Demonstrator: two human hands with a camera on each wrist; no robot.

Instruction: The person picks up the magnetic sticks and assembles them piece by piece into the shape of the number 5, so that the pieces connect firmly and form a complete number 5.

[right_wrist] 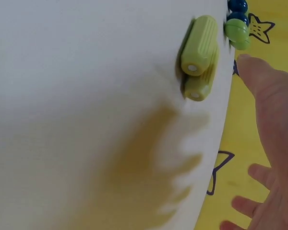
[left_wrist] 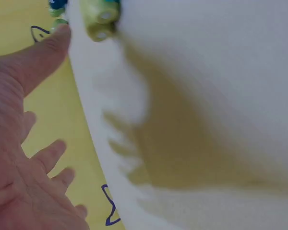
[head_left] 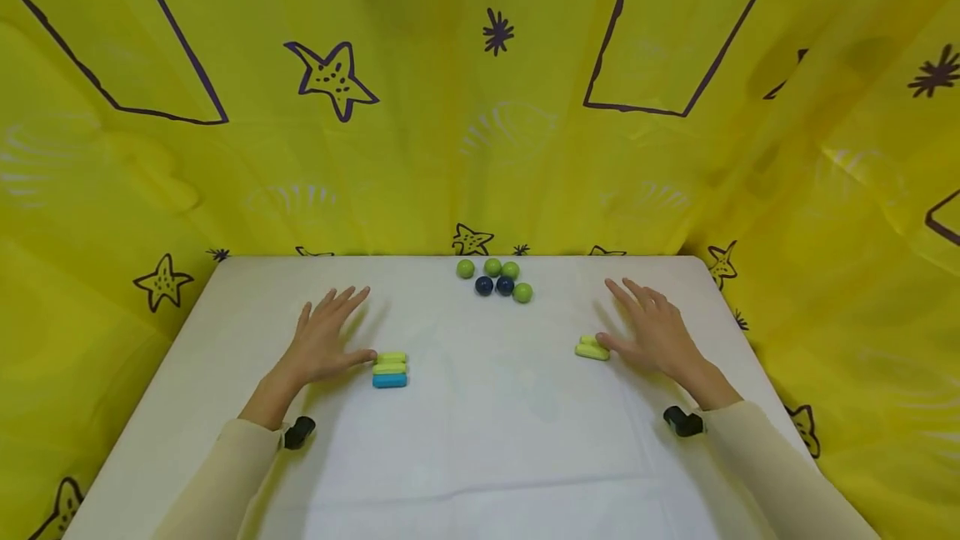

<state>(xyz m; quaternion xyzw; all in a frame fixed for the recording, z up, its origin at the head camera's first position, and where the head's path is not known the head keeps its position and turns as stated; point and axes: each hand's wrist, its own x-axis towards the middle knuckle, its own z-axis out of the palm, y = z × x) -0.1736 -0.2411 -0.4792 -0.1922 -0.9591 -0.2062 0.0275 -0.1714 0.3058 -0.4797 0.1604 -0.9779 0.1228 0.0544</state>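
Yellow-green sticks (right_wrist: pixel 200 40), the right ones ribbed, lie on a creased white sheet (head_left: pixel 480 440) beside both wide-spread hands (head_left: pixel 324 347) (head_left: pixel 656 338).

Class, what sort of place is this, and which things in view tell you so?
Probably a screened-off tabletop workspace: a white table backed and flanked by yellow cloth printed with sea stars and shells, with small rods and balls set out on top.

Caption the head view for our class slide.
Left hand and right hand spread over a white table with yellow-green rods, one blue rod, green balls and navy balls.
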